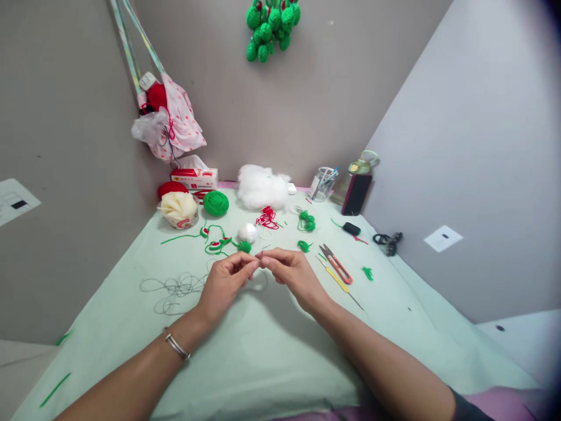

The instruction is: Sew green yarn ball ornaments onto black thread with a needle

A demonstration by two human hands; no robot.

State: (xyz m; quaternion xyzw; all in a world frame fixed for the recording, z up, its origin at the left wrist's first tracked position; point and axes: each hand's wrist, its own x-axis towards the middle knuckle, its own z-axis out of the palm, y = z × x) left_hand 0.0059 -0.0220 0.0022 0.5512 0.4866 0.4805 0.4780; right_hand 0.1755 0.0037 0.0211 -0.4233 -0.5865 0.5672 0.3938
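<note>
My left hand (230, 283) and my right hand (291, 275) meet fingertip to fingertip above the middle of the table, both in a pinch. A fine dark thread (179, 285) lies in loose loops left of my left hand, and a loop of it shows beneath the fingers. What sits right at the fingertips is too small to make out. Just beyond them are a small green crocheted ball (244, 246) and a white ball (248, 233). Right of my right hand lie red-handled thread snips (337, 266) and a yellow-handled crochet hook (336, 279).
Behind stand a green yarn ball (216, 203), white stuffing (263, 187), a tissue box (195, 178), a glass of pens (323, 184) and a phone (357, 194). Red yarn (267, 218) and green pieces (307, 221) lie mid-table. Green crocheted balls (274, 26) hang on the wall.
</note>
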